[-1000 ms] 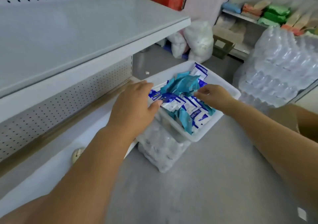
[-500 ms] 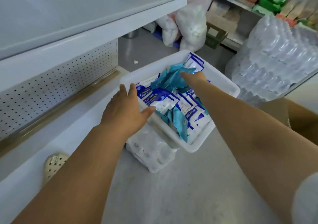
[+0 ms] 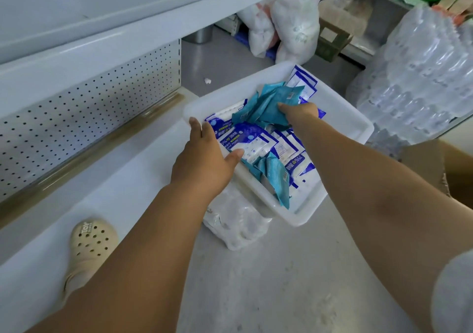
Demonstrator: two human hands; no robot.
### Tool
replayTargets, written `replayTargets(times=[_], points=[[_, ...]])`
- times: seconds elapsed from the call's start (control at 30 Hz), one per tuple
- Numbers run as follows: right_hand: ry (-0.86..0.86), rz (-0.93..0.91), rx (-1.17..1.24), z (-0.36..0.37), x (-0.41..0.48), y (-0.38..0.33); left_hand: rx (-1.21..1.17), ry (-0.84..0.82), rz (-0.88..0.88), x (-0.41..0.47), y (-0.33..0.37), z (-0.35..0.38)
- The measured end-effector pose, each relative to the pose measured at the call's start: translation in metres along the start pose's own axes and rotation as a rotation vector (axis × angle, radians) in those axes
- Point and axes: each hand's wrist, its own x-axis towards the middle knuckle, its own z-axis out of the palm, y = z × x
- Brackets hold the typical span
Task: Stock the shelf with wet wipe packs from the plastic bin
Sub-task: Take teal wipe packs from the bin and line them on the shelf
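Right of centre in the frame, a white plastic bin [image 3: 340,114] sits tilted on a clear-wrapped bundle [image 3: 235,226] on the grey floor [image 3: 281,286], its near-left corner beside the bottom shelf [image 3: 122,176]. Wet wipe packs fill the bin: white-and-blue packs [image 3: 258,140] lie across the middle and far corner, with more teal ones at the near edge. The right hand [image 3: 300,111] reaches into the far part of the bin, its fingers curled round a bunch of teal packs [image 3: 271,102] and grasping them just above the pile. The left hand [image 3: 204,161] rests on the bin's left rim, released, with fingers straight along the rim and the thumb spread inward, touching a white-and-blue pack. At left, a perforated back panel [image 3: 89,107] rises behind the bottom shelf, under an upper shelf [image 3: 102,7]. A beige clog [image 3: 89,245] shows at lower left. Shrink-wrapped water bottles [image 3: 422,82] are stacked at the right edge, and white bags [image 3: 294,25] lie at top centre.
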Motion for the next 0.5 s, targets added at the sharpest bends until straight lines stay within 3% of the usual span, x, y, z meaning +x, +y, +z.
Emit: replayTargets(times=[0.2, 0.33, 0.5], points=[[-0.009, -0.002, 0.292, -0.022, -0.024, 0.009, -0.029, -0.005, -0.005, -0.007, -0.002, -0.002], [-0.044, -0.039, 0.373, -0.051, -0.052, 0.022, -0.139, 0.113, -0.029, -0.024, 0.002, -0.013], [-0.328, -0.097, 0.539, -0.092, -0.110, 0.030, -0.436, 0.152, -0.045, -0.050, 0.017, -0.029]])
